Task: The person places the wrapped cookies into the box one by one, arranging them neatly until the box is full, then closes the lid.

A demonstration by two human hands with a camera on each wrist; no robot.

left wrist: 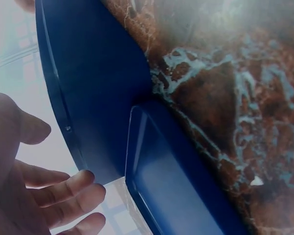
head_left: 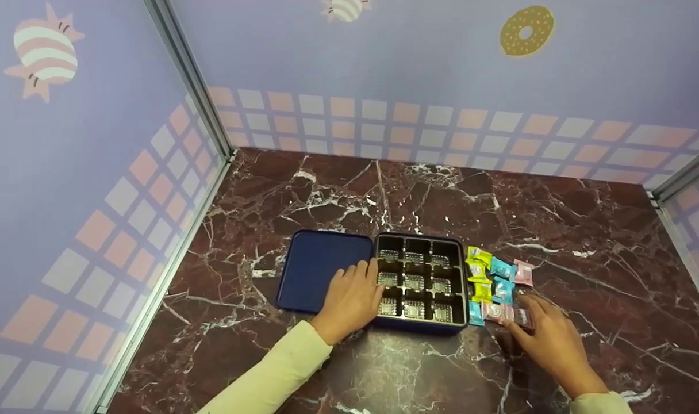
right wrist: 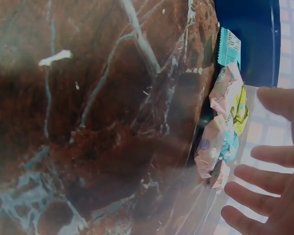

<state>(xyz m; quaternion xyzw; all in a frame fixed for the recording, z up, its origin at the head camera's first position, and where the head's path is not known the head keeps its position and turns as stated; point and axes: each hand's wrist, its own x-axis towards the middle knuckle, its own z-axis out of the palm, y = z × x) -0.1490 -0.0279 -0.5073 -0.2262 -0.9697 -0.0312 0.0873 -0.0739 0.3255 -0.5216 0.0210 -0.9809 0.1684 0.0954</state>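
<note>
A dark blue tin [head_left: 421, 329] stands on the marbled table, its black insert divided into several compartments with clear ridged bottoms. Left of it lies the blue lid [head_left: 318, 264]. My left hand [head_left: 349, 299] reaches over the lid's right part, fingertips at the tin's left rim; the left wrist view shows its fingers slightly bent beside the blue wall. Wrapped candies in yellow [head_left: 477, 270], blue [head_left: 503, 290] and pink [head_left: 493, 312] sit in a cluster against the tin's right side. Over the cluster's near right end is my right hand [head_left: 550, 333], its fingers spread and relaxed beside a pink candy [right wrist: 210, 147].
Patterned panels [head_left: 384, 69] enclose the table at the back and both sides, with metal posts [head_left: 194, 75] at the corners. Bare marbled tabletop [head_left: 326, 190] extends behind the tin and in front of it.
</note>
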